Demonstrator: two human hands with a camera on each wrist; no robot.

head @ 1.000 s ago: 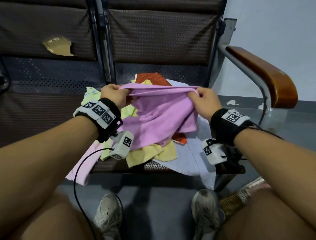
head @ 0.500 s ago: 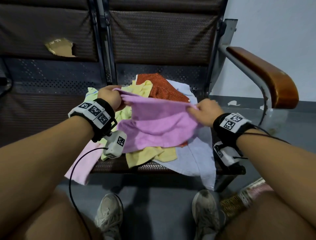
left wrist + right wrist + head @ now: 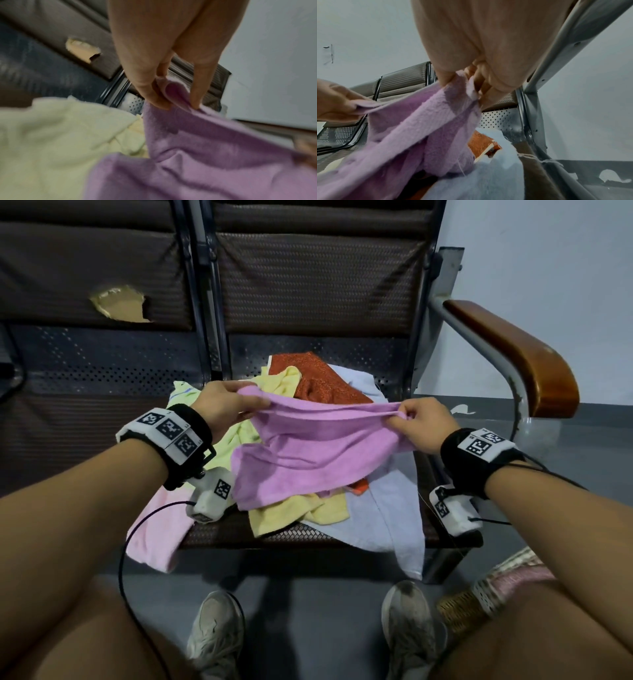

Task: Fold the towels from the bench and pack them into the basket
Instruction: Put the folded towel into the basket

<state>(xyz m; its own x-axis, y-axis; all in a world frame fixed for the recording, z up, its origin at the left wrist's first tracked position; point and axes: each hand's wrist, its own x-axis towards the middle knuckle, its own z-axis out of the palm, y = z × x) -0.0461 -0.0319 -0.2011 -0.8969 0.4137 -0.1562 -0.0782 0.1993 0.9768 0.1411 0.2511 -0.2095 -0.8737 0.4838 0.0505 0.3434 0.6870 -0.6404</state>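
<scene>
From the head view, the left hand [image 3: 224, 405] and the right hand [image 3: 419, 422] each pinch a top corner of the purple towel [image 3: 308, 453], stretching its upper edge over the heap of yellow [image 3: 298, 513], rust-red [image 3: 322, 385] and pale blue towels [image 3: 394, 508] on the bench [image 3: 226, 530], while the basket [image 3: 479, 594] stands on the floor by the right knee. The left wrist view shows thumb and fingers [image 3: 154, 93] clamped on a purple fold, a yellow towel below. The right wrist view shows curled fingers [image 3: 496, 83] gripping the other corner above the blue towel.
</scene>
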